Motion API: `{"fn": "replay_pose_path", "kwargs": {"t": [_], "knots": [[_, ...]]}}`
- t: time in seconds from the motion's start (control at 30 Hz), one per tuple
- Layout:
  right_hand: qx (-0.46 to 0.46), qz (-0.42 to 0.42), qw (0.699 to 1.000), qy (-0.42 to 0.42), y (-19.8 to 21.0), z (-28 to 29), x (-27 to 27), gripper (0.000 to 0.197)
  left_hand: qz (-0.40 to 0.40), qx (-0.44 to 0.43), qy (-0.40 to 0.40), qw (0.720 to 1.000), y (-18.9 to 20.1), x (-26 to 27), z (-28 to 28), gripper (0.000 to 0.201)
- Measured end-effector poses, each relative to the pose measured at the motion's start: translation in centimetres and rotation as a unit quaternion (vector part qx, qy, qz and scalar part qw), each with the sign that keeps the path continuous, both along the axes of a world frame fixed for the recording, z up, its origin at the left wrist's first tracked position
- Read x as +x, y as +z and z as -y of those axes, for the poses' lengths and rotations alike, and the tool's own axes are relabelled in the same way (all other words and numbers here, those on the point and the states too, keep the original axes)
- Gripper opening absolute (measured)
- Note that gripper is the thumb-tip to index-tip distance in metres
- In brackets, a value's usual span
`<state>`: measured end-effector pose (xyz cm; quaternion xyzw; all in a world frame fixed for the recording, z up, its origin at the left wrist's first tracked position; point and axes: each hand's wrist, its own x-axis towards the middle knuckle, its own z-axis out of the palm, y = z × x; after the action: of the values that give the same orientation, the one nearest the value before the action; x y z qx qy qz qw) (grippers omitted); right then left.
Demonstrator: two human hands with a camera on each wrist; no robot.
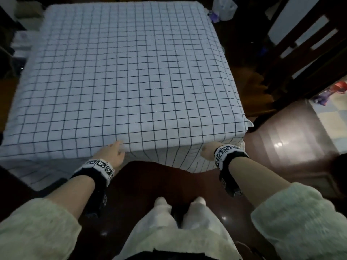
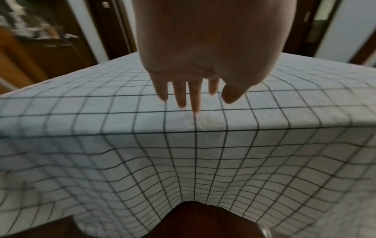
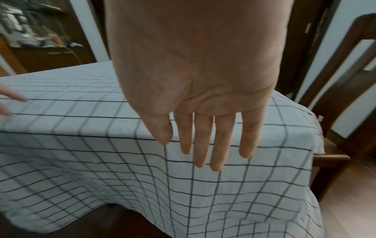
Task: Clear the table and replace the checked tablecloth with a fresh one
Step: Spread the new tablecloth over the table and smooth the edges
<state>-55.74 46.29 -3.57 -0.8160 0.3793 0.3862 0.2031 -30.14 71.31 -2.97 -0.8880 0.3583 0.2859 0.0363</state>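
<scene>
Wooden chair [image 1: 308,53] stands beside checked tablecloth [image 1: 127,76].

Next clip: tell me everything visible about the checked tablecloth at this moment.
The checked tablecloth is pale cloth with a thin dark grid, seemingly woven fabric. It lies spread flat over the whole tabletop, nothing standing on it, and hangs over the edges; the near overhang waves in soft folds. The left hand has straight fingers at the near edge, fingertips apparently touching the top. The right hand is open by the near right corner; contact cannot be told.

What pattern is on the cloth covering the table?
The tablecloth is white with a thin dark grid of squares, clearest in the head view.
</scene>
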Motion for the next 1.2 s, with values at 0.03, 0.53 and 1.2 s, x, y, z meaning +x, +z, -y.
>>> {"fn": "replay_pose_path", "kwargs": {"t": [0.03, 0.53, 1.2], "knots": [[-0.004, -0.004, 1.0, 0.023, 0.5, -0.8, 0.8, 0.035, -0.025, 0.022, 0.022, 0.999, 0.0, 0.0, -1.2, 0.043], [0.038, 0.005, 0.96, 0.279, 1.3, -12.7, 8.8, 0.037, -0.117, 0.092, 0.162, 0.976, -1.8, -6.5, -18.0, 0.025], [0.045, 0.238, 0.926, 0.291, 3.3, -34.3, 36.7, 0.044, -0.14, 0.035, 0.289, 0.946, -2.0, 10.0, -38.2, 0.034]]}}
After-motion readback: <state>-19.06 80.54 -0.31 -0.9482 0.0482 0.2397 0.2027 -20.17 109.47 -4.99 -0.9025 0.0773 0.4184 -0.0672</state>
